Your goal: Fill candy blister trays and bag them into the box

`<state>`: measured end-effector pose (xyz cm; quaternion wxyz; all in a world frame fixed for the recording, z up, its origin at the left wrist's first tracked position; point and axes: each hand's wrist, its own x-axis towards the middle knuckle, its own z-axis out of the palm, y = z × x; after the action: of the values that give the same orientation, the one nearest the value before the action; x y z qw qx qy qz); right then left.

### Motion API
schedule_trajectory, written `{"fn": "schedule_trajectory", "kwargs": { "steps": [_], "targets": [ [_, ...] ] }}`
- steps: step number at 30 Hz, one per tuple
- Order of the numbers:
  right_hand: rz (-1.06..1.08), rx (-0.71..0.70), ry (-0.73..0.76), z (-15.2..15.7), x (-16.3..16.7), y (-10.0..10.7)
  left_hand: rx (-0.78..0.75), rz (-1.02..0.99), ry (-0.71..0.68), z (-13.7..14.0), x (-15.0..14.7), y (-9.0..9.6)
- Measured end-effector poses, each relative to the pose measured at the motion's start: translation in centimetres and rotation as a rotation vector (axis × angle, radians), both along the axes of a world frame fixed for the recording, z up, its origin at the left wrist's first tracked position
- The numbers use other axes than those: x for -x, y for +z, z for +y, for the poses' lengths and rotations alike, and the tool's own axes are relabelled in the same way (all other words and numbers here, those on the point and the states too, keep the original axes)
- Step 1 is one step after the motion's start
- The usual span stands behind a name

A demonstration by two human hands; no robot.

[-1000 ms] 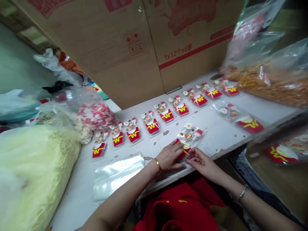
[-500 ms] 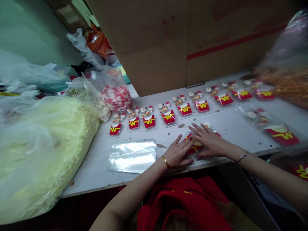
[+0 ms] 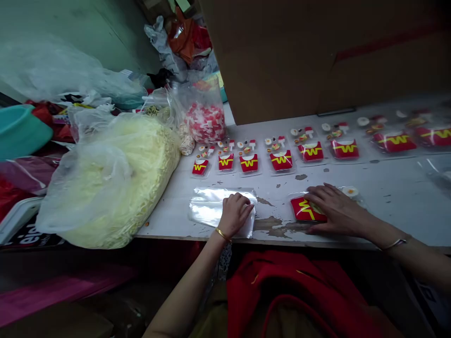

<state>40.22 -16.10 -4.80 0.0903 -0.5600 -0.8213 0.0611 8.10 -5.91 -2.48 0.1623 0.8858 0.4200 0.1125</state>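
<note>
My left hand (image 3: 235, 215) rests at the right end of a stack of clear plastic bags (image 3: 206, 206), its fingers bent and closed on the top film. How much film is between the fingertips is hidden. My right hand (image 3: 334, 212) lies flat, fingers stretched, over a clear packet near the table's front edge. A red fries-box piece with a yellow W (image 3: 305, 209) shows at the packet's left end, and a small fried-egg charm (image 3: 350, 191) at its right. Behind the hands stands a row of similar filled packets (image 3: 281, 160), each with a red box piece and small food charms.
On the left, a big bag of pale yellow shreds (image 3: 148, 155) overhangs the white table (image 3: 225, 180). Beyond it is a bag of red and white pieces (image 3: 205, 121). A large cardboard box (image 3: 282, 61) walls off the back. A turquoise basin (image 3: 21, 131) sits far left.
My left hand has left the packet and moved left onto the clear bags. My right hand stays on the packet. The view has swung to the left.
</note>
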Motion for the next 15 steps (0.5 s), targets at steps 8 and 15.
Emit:
{"fn": "schedule_trajectory", "kwargs": {
  "steps": [8, 15],
  "targets": [
    [0.023, -0.013, -0.036, 0.7, 2.4, -0.1, 0.008, -0.020, 0.166, 0.7, 1.8, -2.8],
    [0.128, -0.005, -0.001, 0.5, 5.0, 2.3, 0.097, -0.150, 0.101, 0.2, 1.4, -1.8]
  ]
}}
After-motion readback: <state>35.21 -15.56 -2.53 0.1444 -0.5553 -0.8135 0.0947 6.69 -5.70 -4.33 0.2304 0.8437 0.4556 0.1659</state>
